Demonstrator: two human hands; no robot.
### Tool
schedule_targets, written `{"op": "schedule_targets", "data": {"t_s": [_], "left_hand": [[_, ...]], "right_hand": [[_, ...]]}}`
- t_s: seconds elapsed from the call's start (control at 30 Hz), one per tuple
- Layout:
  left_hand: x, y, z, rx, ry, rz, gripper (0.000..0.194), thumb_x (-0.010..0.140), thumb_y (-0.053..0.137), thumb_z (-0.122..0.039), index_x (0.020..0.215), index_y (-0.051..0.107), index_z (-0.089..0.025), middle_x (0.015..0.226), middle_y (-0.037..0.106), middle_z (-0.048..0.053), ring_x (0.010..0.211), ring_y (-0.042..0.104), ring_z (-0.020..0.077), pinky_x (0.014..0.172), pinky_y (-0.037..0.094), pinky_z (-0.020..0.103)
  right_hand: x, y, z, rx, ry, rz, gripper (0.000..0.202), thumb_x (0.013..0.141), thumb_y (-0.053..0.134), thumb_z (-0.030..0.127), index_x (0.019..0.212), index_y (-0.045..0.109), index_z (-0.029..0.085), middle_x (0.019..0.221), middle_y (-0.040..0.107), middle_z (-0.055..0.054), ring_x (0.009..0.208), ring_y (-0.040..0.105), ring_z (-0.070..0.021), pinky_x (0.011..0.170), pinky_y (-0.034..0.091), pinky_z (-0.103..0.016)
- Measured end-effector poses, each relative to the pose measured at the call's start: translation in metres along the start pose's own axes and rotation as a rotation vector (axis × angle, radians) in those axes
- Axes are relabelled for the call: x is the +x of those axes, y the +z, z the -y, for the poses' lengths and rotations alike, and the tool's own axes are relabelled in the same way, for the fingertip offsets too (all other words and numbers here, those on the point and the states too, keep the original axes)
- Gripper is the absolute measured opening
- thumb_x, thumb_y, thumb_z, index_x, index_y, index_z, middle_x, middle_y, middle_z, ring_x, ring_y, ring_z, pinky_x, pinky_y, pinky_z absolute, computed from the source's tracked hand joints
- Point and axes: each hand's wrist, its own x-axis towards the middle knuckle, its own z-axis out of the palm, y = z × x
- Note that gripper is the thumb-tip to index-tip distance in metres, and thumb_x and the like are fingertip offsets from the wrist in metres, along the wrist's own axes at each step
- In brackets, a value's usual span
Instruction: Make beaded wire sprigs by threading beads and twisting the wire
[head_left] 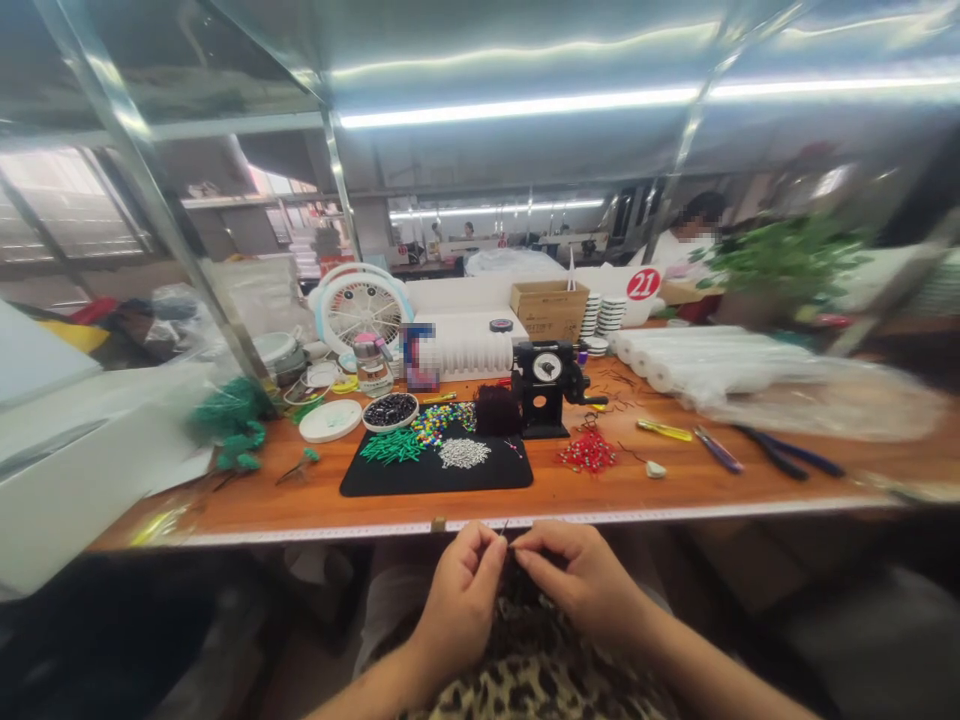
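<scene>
Close to my lap, just in front of the table's edge, my left hand [466, 590] pinches a thin dark strand [505, 527] between thumb and forefinger. Fingertip to fingertip with it, my right hand [576, 572] is also closed in a pinch on the same dark strand. The strand's exact kind is too small to make out. Beyond the hands lies a black mat [420, 481] bearing green pieces [391, 447], silvery beads [463, 454], multicoloured beads [442, 424] and a dark bundle of threads [498, 410].
A black hand-crank machine [541, 400] stands behind the mat's right end. Red beaded pieces [588, 453], a yellow cutter [664, 430] and dark-blue-handled pliers [795, 455] lie to the right. White rolls [690, 362], a cardboard box [550, 310] and a fan [361, 308] are farther back.
</scene>
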Motion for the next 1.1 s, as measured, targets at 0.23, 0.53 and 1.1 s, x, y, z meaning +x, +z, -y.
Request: {"op": "schedule_targets", "data": {"t_s": [0.23,0.53,1.1], "left_hand": [[0.0002,0.0017,-0.0019,0.025,0.017,0.0,0.036,0.087,0.047,-0.049,0.074,0.041,-0.016,0.058,0.031,-0.005,0.052,0.025,0.0076,0.048,0.022,0.022],[-0.0007,0.0023,-0.0028,0.031,0.019,-0.019,0.033,0.088,0.046,-0.047,0.074,0.041,-0.016,0.061,0.032,-0.004,0.055,0.026,0.0087,0.051,0.024,0.022],[-0.0009,0.0021,-0.0023,-0.03,0.024,-0.045,0.038,0.085,0.05,-0.051,0.074,0.042,-0.016,0.064,0.036,-0.003,0.057,0.028,0.0093,0.052,0.026,0.022]], "right_hand": [[0.0006,-0.0002,-0.0014,0.059,0.021,0.006,0.02,0.084,0.055,0.026,0.079,0.073,0.019,0.073,0.068,-0.002,0.067,0.059,-0.0185,0.063,0.041,-0.024],[-0.0019,-0.0035,0.0037,-0.012,0.009,0.027,0.021,0.087,0.052,0.027,0.078,0.067,0.016,0.073,0.065,-0.004,0.068,0.058,-0.0195,0.065,0.041,-0.027],[-0.0001,0.0011,-0.0012,-0.036,-0.012,0.002,0.018,0.083,0.055,0.024,0.087,0.07,0.016,0.076,0.066,-0.003,0.068,0.058,-0.0189,0.065,0.042,-0.027]]}}
